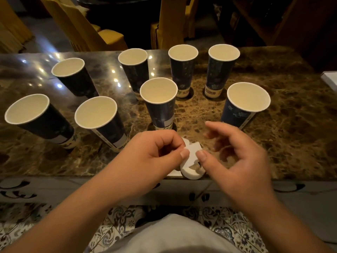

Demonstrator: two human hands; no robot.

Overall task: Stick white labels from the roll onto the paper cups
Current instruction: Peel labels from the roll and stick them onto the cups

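- At the near table edge, the label roll stands on its side, part overhanging, w/ a strip of backing lying flat to its left.
- Left hand: fingers curled, thumb and forefinger pinching a white label or the strip end just above the roll. Can't tell if the label is fully peeled yet.
- Right hand: fingers loosely spread and half-curled, thumb tip touching the white piece beside the left thumb; the rest of the hand holds nothing. Looks like it's helping w/ the peel, not gripping the roll.
- Eight paper cups stand upright beyond the hands. Three nearest on the left/centre show a pale patch low on the wall, prob. labels already on; the near right cup and the back ones show none from here.
- Step in hand, as I read it: peel one label free.
- To do it well: hold it by one corner only, keep the sticky side off the fingers, pull slowly so the backing doesn't tear.
- Steady the roll w/ the right hand; it's at the edge and could drop.
- Then press the label from the middle outward on an unlabelled cup, other hand bracing the cup, since tall empty cups tip easily.
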